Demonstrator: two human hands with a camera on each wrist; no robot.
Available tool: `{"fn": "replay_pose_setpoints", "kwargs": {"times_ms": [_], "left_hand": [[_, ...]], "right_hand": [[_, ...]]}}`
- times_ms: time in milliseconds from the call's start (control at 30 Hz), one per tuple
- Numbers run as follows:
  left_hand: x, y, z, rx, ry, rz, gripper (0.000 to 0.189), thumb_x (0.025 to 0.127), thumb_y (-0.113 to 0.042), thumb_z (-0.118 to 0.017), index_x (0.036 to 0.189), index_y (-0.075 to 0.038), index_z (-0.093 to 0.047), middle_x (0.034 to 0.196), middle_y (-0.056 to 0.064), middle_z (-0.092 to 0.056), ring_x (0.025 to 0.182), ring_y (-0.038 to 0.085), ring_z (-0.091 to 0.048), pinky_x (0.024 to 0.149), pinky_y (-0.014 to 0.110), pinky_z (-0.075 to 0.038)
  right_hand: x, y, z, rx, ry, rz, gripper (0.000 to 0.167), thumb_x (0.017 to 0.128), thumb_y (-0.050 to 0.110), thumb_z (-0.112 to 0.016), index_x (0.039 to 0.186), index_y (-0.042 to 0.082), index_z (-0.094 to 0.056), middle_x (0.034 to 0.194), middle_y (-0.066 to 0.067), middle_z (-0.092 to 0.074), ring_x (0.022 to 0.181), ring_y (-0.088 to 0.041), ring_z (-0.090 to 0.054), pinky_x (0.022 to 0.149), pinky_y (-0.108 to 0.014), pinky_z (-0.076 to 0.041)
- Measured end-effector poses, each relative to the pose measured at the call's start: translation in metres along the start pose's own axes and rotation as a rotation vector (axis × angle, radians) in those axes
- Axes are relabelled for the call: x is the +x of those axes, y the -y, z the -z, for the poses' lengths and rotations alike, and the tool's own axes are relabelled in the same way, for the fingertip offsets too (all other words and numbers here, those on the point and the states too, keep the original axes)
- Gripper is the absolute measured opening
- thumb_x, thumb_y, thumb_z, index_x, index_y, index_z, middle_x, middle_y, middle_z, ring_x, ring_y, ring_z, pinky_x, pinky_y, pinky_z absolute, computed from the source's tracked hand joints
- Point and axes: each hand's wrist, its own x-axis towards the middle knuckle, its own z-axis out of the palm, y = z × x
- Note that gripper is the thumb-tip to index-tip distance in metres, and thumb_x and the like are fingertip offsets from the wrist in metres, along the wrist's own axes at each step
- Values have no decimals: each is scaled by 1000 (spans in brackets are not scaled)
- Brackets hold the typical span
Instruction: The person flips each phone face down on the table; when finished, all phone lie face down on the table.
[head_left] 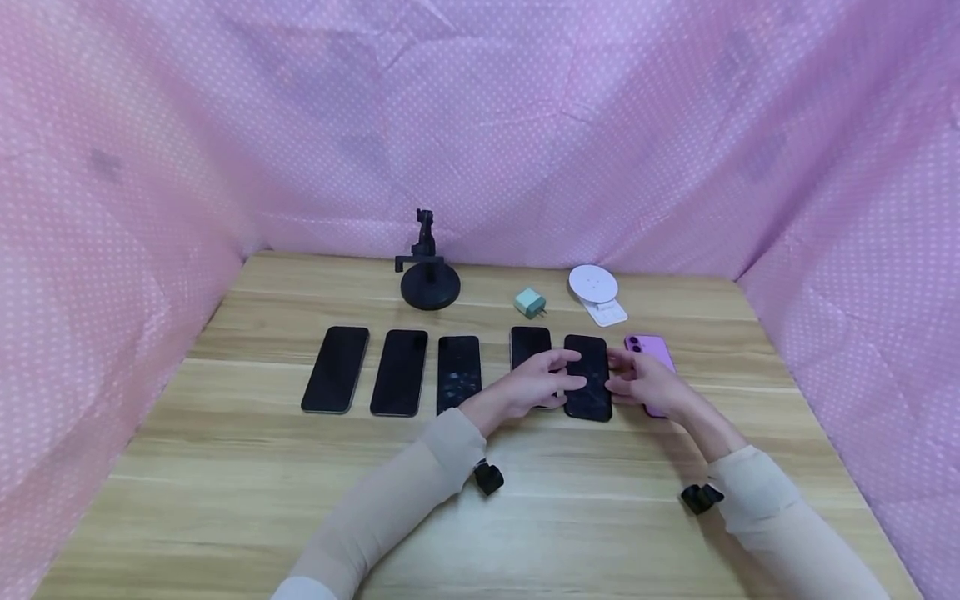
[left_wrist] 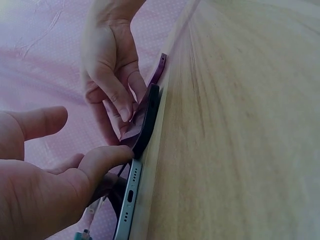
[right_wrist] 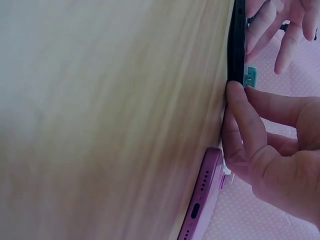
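Note:
Six phones lie in a row across the wooden table. My left hand [head_left: 542, 383] reaches over the fourth, a black-screened phone with a silver edge [head_left: 529, 340], its fingers spread toward the black phone [head_left: 588, 379] to the right. In the left wrist view, the thumb and fingers [left_wrist: 102, 160] are apart, a fingertip near that black phone's edge. My right hand [head_left: 647, 383] comes in from the other side, fingertips touching the black phone's right edge. Under and behind it lies a purple phone [head_left: 657, 350], camera side up, partly covered. The right wrist view shows slightly bent fingers [right_wrist: 250, 125] at the black phone's side.
Three dark-screened phones lie to the left: one at the far left [head_left: 336, 369], one beside it [head_left: 400, 372], and one with smudges [head_left: 459, 371]. Behind the row stand a black phone stand [head_left: 430, 283], a mint charger plug [head_left: 530, 302] and a white round-based stand [head_left: 593, 284]. Pink dotted cloth [head_left: 525, 125] surrounds the table.

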Motion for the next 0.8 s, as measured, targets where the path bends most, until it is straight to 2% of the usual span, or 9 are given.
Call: {"fn": "replay_pose_setpoints", "kwargs": {"times_ms": [300, 533, 700, 800], "left_hand": [[-4, 7, -4, 0, 1, 9, 58, 99, -14, -68, 152, -7, -44, 165, 17, -22, 151, 34, -20, 107, 52, -45], [-3, 0, -3, -24, 1, 8, 58, 100, -14, -67, 152, -6, -43, 164, 17, -24, 151, 32, -21, 108, 51, -46], [1, -2, 0, -85, 24, 14, 57, 100, -11, -65, 152, -3, -42, 162, 18, -27, 148, 30, -29, 107, 51, -46], [3, -4, 0, -92, 30, 18, 58, 100, -11, -66, 152, -4, -42, 160, 17, -31, 144, 27, -35, 106, 50, -48]], "right_hand": [[-3, -4, -2, 5, 3, 14, 69, 97, -10, -56, 155, -13, -19, 140, -40, -41, 110, -27, -61, 85, -37, -61], [1, -1, 0, 33, -22, 3, 67, 98, -11, -52, 155, -13, -17, 140, -40, -39, 103, -25, -62, 81, -39, -62], [0, 3, 8, 76, -3, -26, 65, 102, -6, -49, 156, -12, -13, 145, -39, -33, 103, -27, -62, 81, -43, -62], [-2, 6, 13, 105, 10, -15, 63, 104, -3, -46, 157, -12, -12, 144, -37, -35, 102, -26, -63, 81, -44, -62]]}}
